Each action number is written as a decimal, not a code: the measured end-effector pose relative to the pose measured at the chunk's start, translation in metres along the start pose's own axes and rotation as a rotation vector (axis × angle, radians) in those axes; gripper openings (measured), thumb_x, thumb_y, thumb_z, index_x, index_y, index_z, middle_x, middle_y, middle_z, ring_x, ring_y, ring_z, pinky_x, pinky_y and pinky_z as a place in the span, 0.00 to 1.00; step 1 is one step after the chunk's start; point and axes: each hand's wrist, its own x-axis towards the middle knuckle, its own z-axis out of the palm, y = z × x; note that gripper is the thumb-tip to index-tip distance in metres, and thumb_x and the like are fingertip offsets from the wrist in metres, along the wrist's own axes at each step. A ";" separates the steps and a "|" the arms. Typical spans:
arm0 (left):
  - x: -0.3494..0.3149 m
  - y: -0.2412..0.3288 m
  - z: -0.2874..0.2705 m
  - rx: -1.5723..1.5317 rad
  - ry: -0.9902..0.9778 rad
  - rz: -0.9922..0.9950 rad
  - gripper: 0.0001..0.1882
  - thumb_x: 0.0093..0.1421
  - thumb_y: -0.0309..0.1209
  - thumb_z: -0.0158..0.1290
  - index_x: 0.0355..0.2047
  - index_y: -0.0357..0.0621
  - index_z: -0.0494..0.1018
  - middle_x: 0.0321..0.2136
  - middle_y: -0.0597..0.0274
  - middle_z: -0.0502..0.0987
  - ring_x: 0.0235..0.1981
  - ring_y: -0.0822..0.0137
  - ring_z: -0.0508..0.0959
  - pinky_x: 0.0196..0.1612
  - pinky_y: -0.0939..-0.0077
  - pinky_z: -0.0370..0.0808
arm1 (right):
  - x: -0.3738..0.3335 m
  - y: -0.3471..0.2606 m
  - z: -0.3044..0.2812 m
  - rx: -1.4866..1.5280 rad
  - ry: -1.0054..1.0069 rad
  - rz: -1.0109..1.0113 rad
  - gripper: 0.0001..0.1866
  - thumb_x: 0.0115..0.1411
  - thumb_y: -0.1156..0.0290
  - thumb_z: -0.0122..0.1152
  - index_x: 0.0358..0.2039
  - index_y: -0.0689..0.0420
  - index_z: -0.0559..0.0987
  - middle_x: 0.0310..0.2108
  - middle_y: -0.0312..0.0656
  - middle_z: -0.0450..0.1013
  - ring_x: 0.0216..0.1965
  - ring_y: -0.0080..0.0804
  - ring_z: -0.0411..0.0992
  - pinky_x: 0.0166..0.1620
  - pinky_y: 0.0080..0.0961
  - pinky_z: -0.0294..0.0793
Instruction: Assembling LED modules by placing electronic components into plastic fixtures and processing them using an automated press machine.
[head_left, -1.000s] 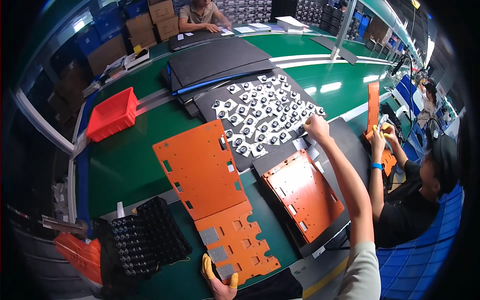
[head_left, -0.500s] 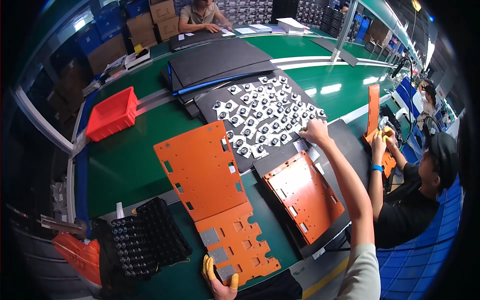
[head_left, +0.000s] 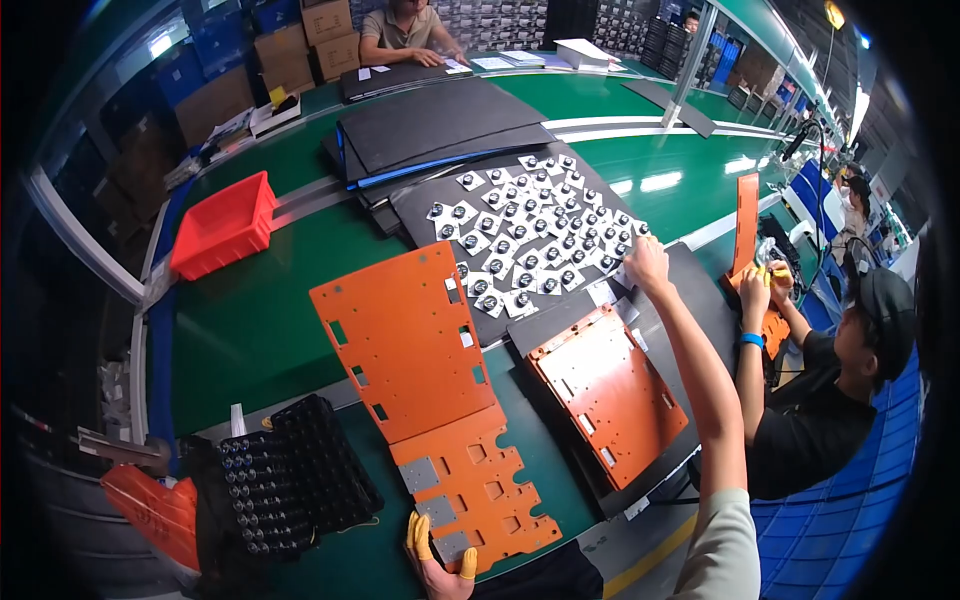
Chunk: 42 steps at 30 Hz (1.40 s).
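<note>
My left hand (head_left: 440,562), with yellow finger covers, rests at the lower left edge of an orange fold-out plate (head_left: 400,345). Its fingers and thumb are apart, beside grey square pads (head_left: 437,511) on the plate's cut-out lower half. Reaching far forward, my right hand (head_left: 646,264) has its fingers closed at the right end of many white square pieces with round black parts (head_left: 520,232). Whatever lies between those fingertips is hidden. Below that hand, a second orange plate (head_left: 605,395) lies on a black sheet.
Left of the fold-out plate lies a black tray (head_left: 300,480) of small round parts. A red bin (head_left: 225,225) stands at the far left. Stacked black sheets (head_left: 430,125) lie behind the white pieces. One person works at the right beside another orange plate (head_left: 747,220); another sits across the table.
My right hand has drawn a little to the right, its fingers still together. My left hand and both nearby orange plates look unmoved.
</note>
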 end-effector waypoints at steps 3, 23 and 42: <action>0.000 0.003 0.001 -0.064 -0.006 -0.057 0.40 0.61 0.45 0.59 0.65 0.33 0.59 0.63 0.39 0.63 0.66 0.40 0.61 0.67 0.49 0.58 | 0.004 0.009 0.015 -0.002 0.031 0.042 0.13 0.51 0.66 0.59 0.29 0.63 0.82 0.42 0.57 0.76 0.47 0.54 0.73 0.54 0.50 0.69; -0.001 0.007 -0.001 -0.037 -0.006 -0.075 0.38 0.61 0.44 0.59 0.64 0.33 0.61 0.62 0.39 0.64 0.65 0.41 0.62 0.67 0.50 0.59 | -0.029 -0.031 -0.019 0.130 0.127 -0.132 0.15 0.48 0.60 0.72 0.27 0.60 0.84 0.39 0.52 0.75 0.46 0.49 0.73 0.48 0.41 0.74; -0.004 -0.001 0.004 -0.031 -0.011 -0.057 0.38 0.60 0.39 0.61 0.64 0.31 0.60 0.62 0.38 0.64 0.64 0.40 0.62 0.66 0.51 0.59 | -0.160 -0.152 -0.198 0.579 0.835 -0.778 0.21 0.39 0.76 0.74 0.37 0.59 0.79 0.35 0.43 0.78 0.33 0.40 0.76 0.36 0.32 0.77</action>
